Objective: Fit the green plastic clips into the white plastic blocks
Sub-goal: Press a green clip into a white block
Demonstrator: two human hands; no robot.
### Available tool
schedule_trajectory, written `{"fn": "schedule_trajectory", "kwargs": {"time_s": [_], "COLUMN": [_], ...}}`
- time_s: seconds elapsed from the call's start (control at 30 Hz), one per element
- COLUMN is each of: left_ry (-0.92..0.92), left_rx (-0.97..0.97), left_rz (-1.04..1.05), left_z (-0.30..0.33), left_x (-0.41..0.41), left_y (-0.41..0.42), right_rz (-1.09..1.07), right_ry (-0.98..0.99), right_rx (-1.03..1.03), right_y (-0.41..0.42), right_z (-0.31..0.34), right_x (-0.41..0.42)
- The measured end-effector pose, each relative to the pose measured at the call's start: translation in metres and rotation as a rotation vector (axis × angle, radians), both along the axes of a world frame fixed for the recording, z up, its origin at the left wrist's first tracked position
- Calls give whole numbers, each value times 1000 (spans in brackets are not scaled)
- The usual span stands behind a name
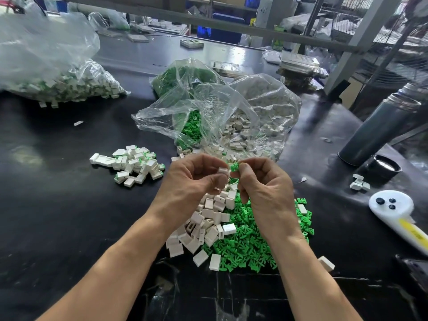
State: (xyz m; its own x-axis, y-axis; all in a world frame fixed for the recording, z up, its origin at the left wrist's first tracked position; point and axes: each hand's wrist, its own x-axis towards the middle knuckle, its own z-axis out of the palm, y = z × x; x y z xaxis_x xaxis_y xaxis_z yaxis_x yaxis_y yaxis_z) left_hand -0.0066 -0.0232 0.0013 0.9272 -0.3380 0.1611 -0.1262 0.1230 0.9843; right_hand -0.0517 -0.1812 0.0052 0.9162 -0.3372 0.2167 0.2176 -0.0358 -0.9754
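— While I held both hands up over the loose stock, what did you want to know?

— Start nearest you. What lay under your wrists?

— Two heaps on the black table (58, 228), touching and partly mixed: blocks (206, 218) on my left, clips (250, 244) on my right. I judged them tipped out there so each hand could reach its own part without crossing.

— And the hands?

— My left hand (194, 179) pinched one block (222, 171) between thumb and curled fingers, and I think its open side faced right. My right hand (261, 181) pinched one clip (234, 167) at the fingertips, just beside the block. Whether they touched, I could not tell. The clip was not yet seated, so I'd call it the lining-up step.

— Why hold them so high?

— Probably to see the slot. A small clip could slip or go in crooked.

— Farther out?

— Left of my hands sat a small pile (134, 164) of blocks showing green at their edges; finished ones, I took it, kept apart from the raw stock. Beyond my hands stood two open clear bags, one of clips (185, 105), one of blocks (254, 117), mouths toward me for refilling. Far left, a big bag (58, 70) seemed to hold blocks with green in them.

— To the right?

— A dark flask (375, 128), its cap (385, 167), a few stray blocks (359, 183), and a white handle (393, 209), all well clear of the work.
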Motion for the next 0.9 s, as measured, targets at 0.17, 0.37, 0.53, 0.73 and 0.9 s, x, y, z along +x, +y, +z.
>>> {"fn": "schedule_trajectory", "kwargs": {"time_s": [0.17, 0.37, 0.53, 0.73, 0.9], "left_ry": [-4, 41, 72, 146, 122], "left_rx": [-59, -88, -132, -203, -178], "left_rz": [20, 54, 42, 36, 53], "left_z": [1, 2, 3, 3, 1], "left_x": [-1, -2, -1, 2, 1], "left_y": [0, 2, 4, 1, 2], "right_rz": [-8, -16, -15, 39, 32], "right_ry": [14, -16, -17, -8, -21], "right_rx": [12, 13, -11, 23, 38], "right_y": [1, 1, 0, 0, 0], "right_z": [0, -1, -2, -1, -2], "right_x": [-1, -3, -4, -2, -2]}}
